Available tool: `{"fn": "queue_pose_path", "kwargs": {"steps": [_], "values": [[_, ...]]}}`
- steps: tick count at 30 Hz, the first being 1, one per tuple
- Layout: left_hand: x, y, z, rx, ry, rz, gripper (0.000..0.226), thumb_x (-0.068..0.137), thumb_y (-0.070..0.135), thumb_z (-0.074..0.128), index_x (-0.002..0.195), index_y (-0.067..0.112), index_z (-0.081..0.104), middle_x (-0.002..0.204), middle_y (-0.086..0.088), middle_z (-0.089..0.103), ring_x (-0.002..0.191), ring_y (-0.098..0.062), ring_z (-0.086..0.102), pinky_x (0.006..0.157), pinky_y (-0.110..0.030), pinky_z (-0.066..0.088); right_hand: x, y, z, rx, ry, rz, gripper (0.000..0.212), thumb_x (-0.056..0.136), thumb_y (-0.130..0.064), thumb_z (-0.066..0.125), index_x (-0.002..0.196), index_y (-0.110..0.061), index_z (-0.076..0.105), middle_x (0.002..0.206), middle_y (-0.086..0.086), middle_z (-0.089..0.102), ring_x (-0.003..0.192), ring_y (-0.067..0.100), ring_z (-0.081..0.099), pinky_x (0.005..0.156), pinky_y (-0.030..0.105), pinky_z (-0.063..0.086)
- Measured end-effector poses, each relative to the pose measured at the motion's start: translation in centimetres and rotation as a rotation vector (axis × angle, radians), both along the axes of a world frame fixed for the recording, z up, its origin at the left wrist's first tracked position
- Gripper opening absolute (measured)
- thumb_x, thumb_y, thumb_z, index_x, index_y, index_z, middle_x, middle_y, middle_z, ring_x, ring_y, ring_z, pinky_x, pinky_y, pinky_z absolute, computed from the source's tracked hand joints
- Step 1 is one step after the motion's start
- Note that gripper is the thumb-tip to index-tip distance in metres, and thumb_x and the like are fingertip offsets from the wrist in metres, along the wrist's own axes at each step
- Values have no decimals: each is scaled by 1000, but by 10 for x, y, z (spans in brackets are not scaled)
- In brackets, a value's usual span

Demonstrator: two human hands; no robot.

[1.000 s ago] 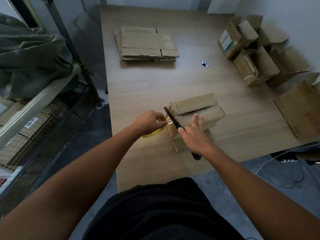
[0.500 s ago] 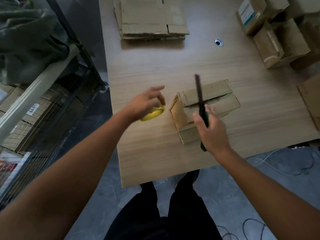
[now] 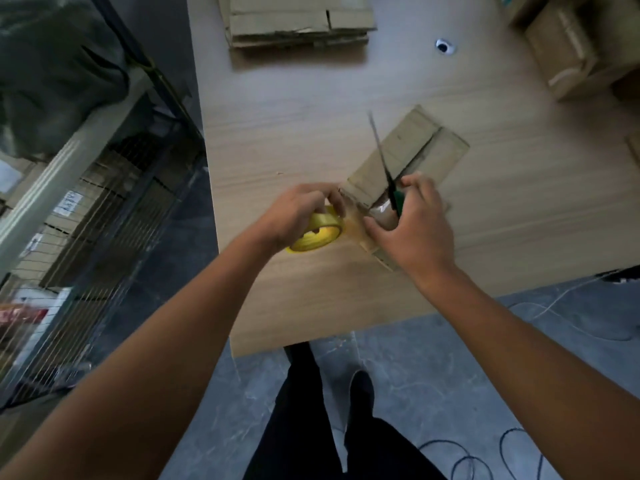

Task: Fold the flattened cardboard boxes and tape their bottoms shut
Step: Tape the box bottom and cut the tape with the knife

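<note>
Though set askew near the front edge of the worktop (image 3: 277,126), entered as item 1: folded cardboard box (image 3: 415,150), 2 flaps closed uppermost, meeting along 1 seam; interior hidden, contents not to be told. Glossy strip of tape (image 3: 355,225) stretched from roll to near end of box.

Item 2: yellow tape roll (image 3: 320,233), just left of box, tilted, partly covered by left hand; resting on or lifted off worktop, cannot tell.

Item 3: stack of flattened boxes (image 3: 298,22), far end of worktop, lying flat, well apart from folded box.

Item 4: assembled boxes (image 3: 561,60), far right of worktop, crowded together; insides not visible.

Item 5: small round fitting (image 3: 444,46) in worktop, between stack and assembled boxes.

Left hand (image 3: 298,213): palm down, fingers curled over top of tape roll, gripping it, fingertips close against near corner of box.

Right hand (image 3: 412,223): fingers wrapped round green handle of dark-bladed cutting tool (image 3: 381,154), blade pointing up and away across box top; thumb pressed against taped near end of box. Both forearms reaching forward from lower corners of view.

Beside worktop: metal rack (image 3: 79,188) at left, cardboard behind its wire; grey floor (image 3: 415,375) with loose cables (image 3: 485,455).
</note>
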State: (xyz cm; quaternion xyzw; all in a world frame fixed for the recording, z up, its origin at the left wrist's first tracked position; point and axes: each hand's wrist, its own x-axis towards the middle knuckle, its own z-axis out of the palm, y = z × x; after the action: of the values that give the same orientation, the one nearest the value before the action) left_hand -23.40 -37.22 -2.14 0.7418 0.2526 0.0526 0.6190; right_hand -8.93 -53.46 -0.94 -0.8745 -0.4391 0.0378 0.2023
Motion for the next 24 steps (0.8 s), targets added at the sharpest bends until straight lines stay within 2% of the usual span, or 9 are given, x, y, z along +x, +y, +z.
{"fn": "queue_pose_path", "kwargs": {"steps": [4, 8, 11, 13, 15, 17, 18, 21, 24], "values": [[-17, -62, 11, 14, 99, 95, 34, 63, 35, 43, 79, 21, 70, 97, -9, 72, 94, -34, 63, 79, -51, 54, 13, -27, 8, -38, -11, 167, 76, 78, -53, 80, 129, -3, 54, 137, 8, 50, 121, 27, 54, 85, 40, 54], [-17, -116, 31, -34, 154, 184, 31, 68, 23, 40, 74, 27, 70, 103, -11, 69, 90, -32, 61, 65, -42, 54, 30, -53, 14, -41, -16, 412, 65, 78, -46, 83, 120, -3, 58, 141, 9, 47, 123, 27, 55, 86, 41, 57], [-23, -142, 47, 88, 232, 212, 27, 87, 20, 46, 92, 12, 71, 97, -5, 59, 87, -27, 58, 63, -41, 54, 41, -66, 25, -68, -29, 499, 71, 76, -54, 81, 119, -3, 59, 141, 12, 46, 127, 30, 51, 100, 49, 52], [-33, -156, 57, 192, 250, 241, 16, 95, 18, 58, 101, 12, 72, 105, 2, 57, 102, -36, 60, 67, -37, 52, 45, -78, 36, -8, 19, 450, 68, 79, -52, 77, 120, -1, 59, 136, 15, 51, 126, 34, 51, 103, 53, 47], [-41, -170, 73, 223, 257, 295, 16, 101, 22, 56, 103, 16, 70, 119, -3, 56, 112, -40, 58, 75, -41, 54, 42, -97, 53, 92, 205, 381, 46, 87, -39, 75, 115, -5, 59, 118, 11, 58, 108, 29, 57, 93, 44, 50], [-44, -184, 97, 324, 240, 277, 15, 100, 6, 52, 105, 7, 67, 131, -9, 49, 111, -34, 54, 78, -50, 59, 33, -120, 69, 131, 458, 341, 22, 95, -30, 69, 104, -13, 56, 94, 2, 63, 86, 21, 62, 75, 34, 52], [-44, -194, 110, 326, 216, 283, 17, 100, 4, 50, 106, 4, 66, 131, -5, 46, 112, -31, 52, 80, -50, 59, 28, -131, 78, 136, 571, 334, 17, 98, -28, 65, 99, -15, 55, 86, -1, 63, 78, 20, 63, 68, 34, 54], [-43, -220, 144, 253, 177, 287, 23, 98, 9, 46, 105, 9, 67, 135, 3, 42, 120, -24, 48, 91, -45, 56, 7, -159, 99, 224, 885, 275, 17, 97, -30, 68, 94, -18, 57, 75, -4, 55, 62, 15, 55, 56, 38, 53], [-40, -244, 164, 115, 141, 275, 32, 82, 22, 45, 104, 19, 68, 137, 6, 42, 123, -16, 45, 101, -40, 49, -13, -180, 119, 270, 1190, 228, 43, 82, -41, 80, 100, -5, 64, 72, 3, 55, 55, 15, 48, 50, 33, 43]]}}
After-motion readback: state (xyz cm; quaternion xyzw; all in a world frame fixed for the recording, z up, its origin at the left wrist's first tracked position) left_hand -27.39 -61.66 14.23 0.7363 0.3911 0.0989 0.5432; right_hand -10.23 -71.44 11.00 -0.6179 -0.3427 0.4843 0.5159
